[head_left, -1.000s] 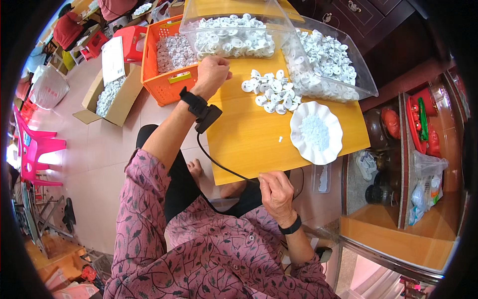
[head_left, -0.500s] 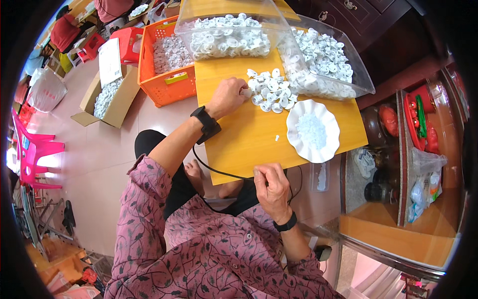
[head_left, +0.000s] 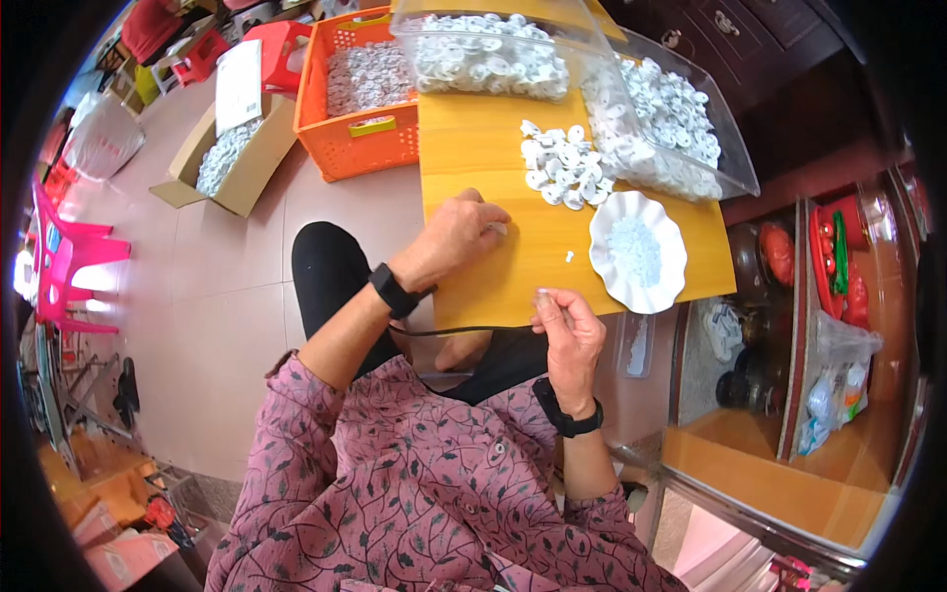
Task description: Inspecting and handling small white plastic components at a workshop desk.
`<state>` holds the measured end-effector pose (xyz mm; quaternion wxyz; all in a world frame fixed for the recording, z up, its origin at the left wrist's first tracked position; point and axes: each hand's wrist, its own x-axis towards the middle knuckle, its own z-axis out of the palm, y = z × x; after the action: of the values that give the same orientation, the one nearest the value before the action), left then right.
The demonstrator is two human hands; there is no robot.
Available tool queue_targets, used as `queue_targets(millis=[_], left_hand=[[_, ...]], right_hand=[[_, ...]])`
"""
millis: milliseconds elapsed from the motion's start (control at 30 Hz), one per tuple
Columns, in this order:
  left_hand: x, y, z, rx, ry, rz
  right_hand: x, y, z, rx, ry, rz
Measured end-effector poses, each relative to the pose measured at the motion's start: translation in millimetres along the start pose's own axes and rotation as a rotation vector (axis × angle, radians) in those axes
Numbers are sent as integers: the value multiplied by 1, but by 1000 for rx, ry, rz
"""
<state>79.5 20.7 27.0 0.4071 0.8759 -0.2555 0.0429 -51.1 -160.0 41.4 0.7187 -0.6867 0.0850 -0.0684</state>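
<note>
Over the left part of the yellow table (head_left: 464,148), my left hand (head_left: 456,237) is closed, its fingertips pinching a small white plastic piece (head_left: 497,229). My right hand (head_left: 570,340), by the table's front edge, has thumb and forefinger pressed together on a tiny whitish bit too small to make out. A loose pile of white plastic pieces (head_left: 564,168) lies beyond my hands. To its right stands a white scalloped plate (head_left: 674,261) holding tiny pale-blue parts (head_left: 631,252). One tiny white part (head_left: 569,257) rests on the wood between my right hand and the plate.
Two clear bins, one at the back (head_left: 493,49) and one at the right (head_left: 740,178), hold many white pieces. Left of the table are an orange crate (head_left: 365,148) and a cardboard box (head_left: 247,187). Shelves (head_left: 799,326) stand at the right. A black cable (head_left: 464,330) runs near my wrists.
My left hand has drawn back from the pile toward me with a white piece in its fingertips. My right hand has risen slightly toward the table edge, and the view has shifted.
</note>
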Motion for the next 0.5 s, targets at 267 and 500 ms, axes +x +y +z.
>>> queue_targets(millis=[267, 500], left_hand=[[-61, 61, 15, -741, -34, -244], [-94, 66, 31, -1469, -127, -445]], right_hand=[[-11, -11, 9, -189, -7, -266], [-30, -5, 14, -301, 21, -343]])
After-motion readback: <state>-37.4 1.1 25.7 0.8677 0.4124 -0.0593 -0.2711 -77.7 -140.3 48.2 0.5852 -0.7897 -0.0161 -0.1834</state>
